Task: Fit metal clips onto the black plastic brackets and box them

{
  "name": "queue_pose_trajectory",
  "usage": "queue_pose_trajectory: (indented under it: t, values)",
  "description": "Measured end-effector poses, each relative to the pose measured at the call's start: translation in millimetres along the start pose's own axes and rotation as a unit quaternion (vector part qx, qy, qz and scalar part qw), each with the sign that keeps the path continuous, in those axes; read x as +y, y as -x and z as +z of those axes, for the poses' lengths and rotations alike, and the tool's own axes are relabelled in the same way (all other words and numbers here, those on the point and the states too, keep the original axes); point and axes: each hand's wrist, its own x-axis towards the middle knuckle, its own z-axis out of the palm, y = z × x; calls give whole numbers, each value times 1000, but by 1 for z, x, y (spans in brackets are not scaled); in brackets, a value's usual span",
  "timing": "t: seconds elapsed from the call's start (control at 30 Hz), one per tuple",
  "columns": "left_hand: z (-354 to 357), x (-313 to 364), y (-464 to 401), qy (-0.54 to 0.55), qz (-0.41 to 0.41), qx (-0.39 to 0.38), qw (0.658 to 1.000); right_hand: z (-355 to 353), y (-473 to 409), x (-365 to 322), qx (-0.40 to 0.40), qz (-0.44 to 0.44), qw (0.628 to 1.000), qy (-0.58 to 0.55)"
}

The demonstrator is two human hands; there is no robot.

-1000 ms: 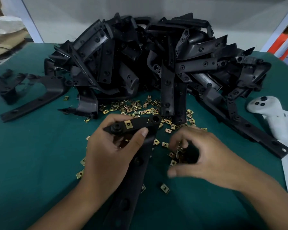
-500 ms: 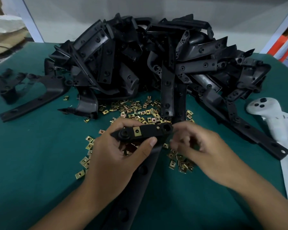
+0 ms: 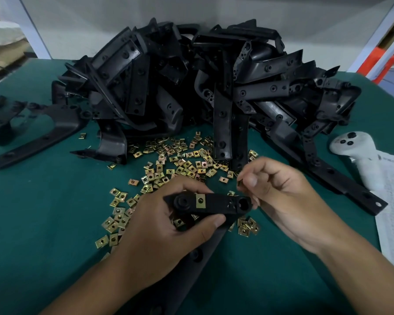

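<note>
Two hands (image 3: 159, 226), one controller (image 3: 359, 155)

1. I am at a factory assembly table (image 3: 32, 223) covered in green cloth.
2. A big heap of identical black plastic brackets (image 3: 191, 87) is piled in front of me.
3. Loose brass-coloured metal clips (image 3: 173, 160) lie scattered beside it.
4. Cardboard (image 3: 2, 55) and shelving (image 3: 391, 42) stand behind.

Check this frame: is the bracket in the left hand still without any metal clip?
No, the bracket gripped by the left hand already carries one brass clip.
</note>
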Motion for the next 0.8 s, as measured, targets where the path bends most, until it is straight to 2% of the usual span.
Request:
queue_pose_trajectory:
  t: [0.23,0.8]
  values:
    - [0,1,0,-3,0,-9,1000,3,0,-1,12,-18,999,42]
    - [0,1,0,8,9,-33,999,0,2,4,-5,29,997,75]
